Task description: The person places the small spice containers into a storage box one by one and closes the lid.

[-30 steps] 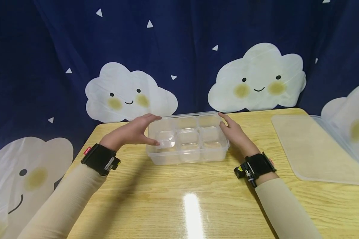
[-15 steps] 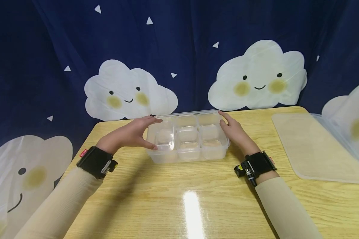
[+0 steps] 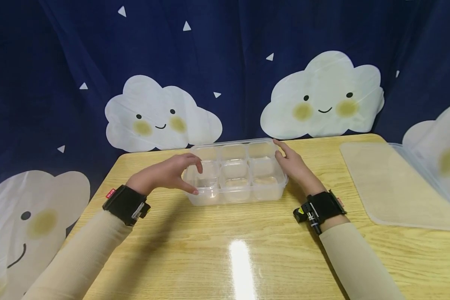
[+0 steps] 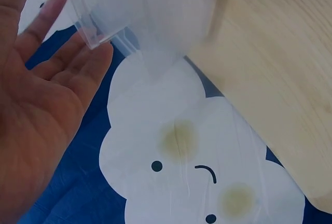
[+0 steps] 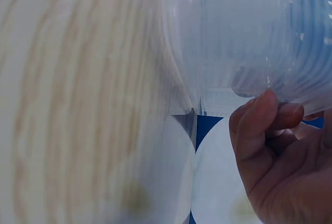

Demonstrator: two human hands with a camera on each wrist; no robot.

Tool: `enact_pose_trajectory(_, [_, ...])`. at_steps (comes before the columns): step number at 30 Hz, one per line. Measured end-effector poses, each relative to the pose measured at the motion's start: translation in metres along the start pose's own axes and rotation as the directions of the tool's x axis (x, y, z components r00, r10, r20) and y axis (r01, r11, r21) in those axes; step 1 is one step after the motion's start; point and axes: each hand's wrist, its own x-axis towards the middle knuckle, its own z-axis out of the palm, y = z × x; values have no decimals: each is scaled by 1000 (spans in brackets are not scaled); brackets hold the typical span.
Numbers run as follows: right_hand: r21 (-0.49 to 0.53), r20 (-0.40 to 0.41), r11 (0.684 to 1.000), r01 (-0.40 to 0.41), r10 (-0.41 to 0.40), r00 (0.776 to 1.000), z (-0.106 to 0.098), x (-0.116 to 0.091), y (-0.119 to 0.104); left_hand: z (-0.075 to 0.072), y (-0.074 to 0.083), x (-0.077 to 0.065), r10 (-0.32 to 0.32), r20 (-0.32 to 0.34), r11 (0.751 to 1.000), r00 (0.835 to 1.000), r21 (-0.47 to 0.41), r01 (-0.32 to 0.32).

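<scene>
A clear plastic container (image 3: 206, 197) with compartments stands on the wooden table, its long side toward me. Small clear boxes sit in it in two rows. My left hand (image 3: 168, 171) holds the small box (image 3: 206, 171) at the front left, fingers bent over its back edge and thumb at the container's front corner. In the left wrist view, the fingers (image 4: 85, 71) lie behind a clear plastic corner. At the opposite end, my right hand (image 3: 293, 163) grips the container's rim at the back right corner. Its curled fingers (image 5: 257, 117) press against the wall in the right wrist view.
A flat translucent lid (image 3: 401, 187) lies on the table (image 3: 195, 250) to the right, reaching past its edge. Behind the table hangs a dark blue curtain (image 3: 232, 50) with smiling white clouds. A bright glare strip falls on the table in front.
The small box in my left hand shifts and settles level with its neighbours at the front left. My left fingers bend further down over it. My right hand stays put.
</scene>
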Motion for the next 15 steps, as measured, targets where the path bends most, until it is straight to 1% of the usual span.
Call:
enact_pose_trajectory(3, [2, 1, 1000, -3, 3, 1000, 0, 0, 0, 2, -1, 2, 13, 28, 1000, 1000, 10, -13])
enact_pose_trajectory(7, [8, -4, 1000, -7, 7, 1000, 0, 0, 0, 3, -1, 2, 7, 54, 1000, 999, 6, -7])
enact_pose_trajectory(15, [16, -4, 1000, -6, 6, 1000, 0, -2, -1, 7, -3, -3, 11, 54, 1000, 998, -29, -9])
